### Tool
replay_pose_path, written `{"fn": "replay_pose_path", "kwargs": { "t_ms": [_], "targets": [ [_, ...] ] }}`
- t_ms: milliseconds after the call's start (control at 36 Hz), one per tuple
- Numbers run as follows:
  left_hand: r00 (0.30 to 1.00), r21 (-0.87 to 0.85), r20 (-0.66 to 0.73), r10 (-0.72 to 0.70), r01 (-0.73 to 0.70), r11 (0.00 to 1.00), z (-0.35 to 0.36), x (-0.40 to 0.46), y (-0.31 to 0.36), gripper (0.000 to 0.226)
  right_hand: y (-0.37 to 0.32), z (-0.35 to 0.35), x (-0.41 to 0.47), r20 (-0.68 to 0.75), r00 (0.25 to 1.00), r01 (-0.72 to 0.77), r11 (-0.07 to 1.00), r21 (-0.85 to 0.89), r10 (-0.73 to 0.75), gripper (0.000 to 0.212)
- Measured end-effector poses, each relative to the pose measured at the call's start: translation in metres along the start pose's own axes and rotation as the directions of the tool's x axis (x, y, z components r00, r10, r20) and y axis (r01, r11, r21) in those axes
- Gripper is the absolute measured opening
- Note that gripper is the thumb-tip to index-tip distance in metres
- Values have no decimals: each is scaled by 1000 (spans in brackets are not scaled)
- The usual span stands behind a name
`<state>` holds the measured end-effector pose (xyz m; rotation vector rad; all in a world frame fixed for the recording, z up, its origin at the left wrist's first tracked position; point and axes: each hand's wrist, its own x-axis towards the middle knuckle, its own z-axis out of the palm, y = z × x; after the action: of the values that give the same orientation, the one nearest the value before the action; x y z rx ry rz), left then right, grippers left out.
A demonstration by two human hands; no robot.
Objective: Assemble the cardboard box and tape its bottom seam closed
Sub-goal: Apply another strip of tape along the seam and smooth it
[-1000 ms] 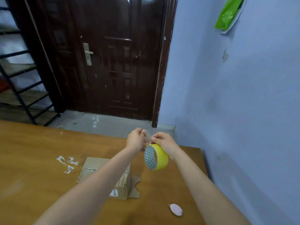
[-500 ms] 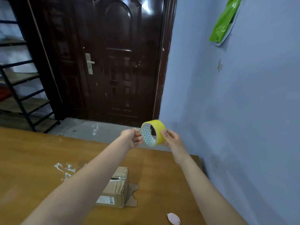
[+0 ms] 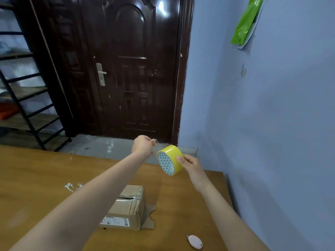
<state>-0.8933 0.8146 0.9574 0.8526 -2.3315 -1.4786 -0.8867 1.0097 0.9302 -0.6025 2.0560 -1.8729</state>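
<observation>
Above the table (image 3: 32,178), right hand (image 3: 190,163) gripping tape roll (image 3: 169,160), left hand (image 3: 143,145) pinching (its clear end)

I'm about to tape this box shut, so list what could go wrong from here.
1. The left hand pinches a clear tape end pulled off the yellow tape roll, held by the right hand in mid-air; the loose strip could fold onto itself.
2. Both hands are off the cardboard box, so it may slide on the table when tape is pressed down.
</observation>
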Motion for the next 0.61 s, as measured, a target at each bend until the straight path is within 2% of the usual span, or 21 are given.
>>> {"fn": "replay_pose_path", "kwargs": {
  "t_ms": [167, 306, 389, 528, 611],
  "targets": [
    [999, 204, 31, 29, -34, 978, 6, -5, -8, 28, 6, -1, -10, 4, 1000, -26, 999, -41, 27, 28],
    [999, 318, 37, 35, -45, 947, 14, -11, -12, 25, 4, 6, -19, 30, 1000, -4, 995, -104, 7, 39],
    [998, 344, 54, 27, -45, 938, 17, -14, -12, 20, 0, 11, -24, 10, 1000, 5, 992, -124, -3, 47],
    [1000, 304, 28, 6, -14, 952, 5, 1, -14, 18, 13, 19, -37, -11, 997, -81, 985, -153, 80, 38],
    [996, 338, 83, 16, -44, 940, 3, 8, -20, 19, 21, 27, -40, -45, 989, -143, 981, -135, 138, 40]
  ]
}}
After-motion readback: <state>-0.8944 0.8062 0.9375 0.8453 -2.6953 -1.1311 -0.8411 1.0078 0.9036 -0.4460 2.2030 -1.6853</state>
